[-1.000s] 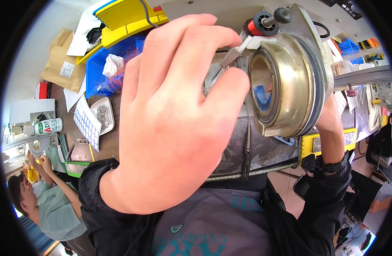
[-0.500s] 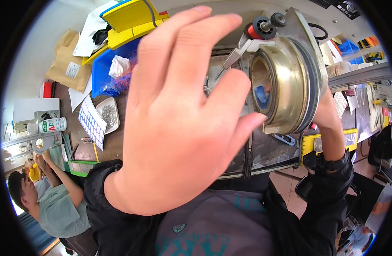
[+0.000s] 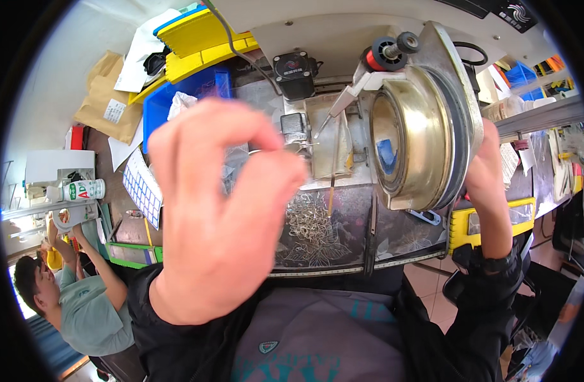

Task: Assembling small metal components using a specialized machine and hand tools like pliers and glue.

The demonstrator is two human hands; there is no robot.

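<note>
My left hand is raised over the bench, smeared by motion, thumb and forefinger brought together in a pinch. Whatever sits between those fingertips is too small or blurred to make out. Close by is a small metal block with thin wire at its front. A pointed metal arm slants down beside it from a brass-coloured ring drum. Inside the drum's opening shows a blue patch. My right hand reaches behind the drum's metal plate, its fingers hidden. Below the block lies a pile of small wire pieces.
A black motor stands at the back. On the left are a blue bin, a blue-gridded sheet and a brown paper bag. A yellow tray is at right. Another person works at far left.
My left hand has drawn back leftward and down from the drum, its spread fingers curling into a pinch. This uncovers the metal block, motor and wire pile. My right hand remains behind the drum.
</note>
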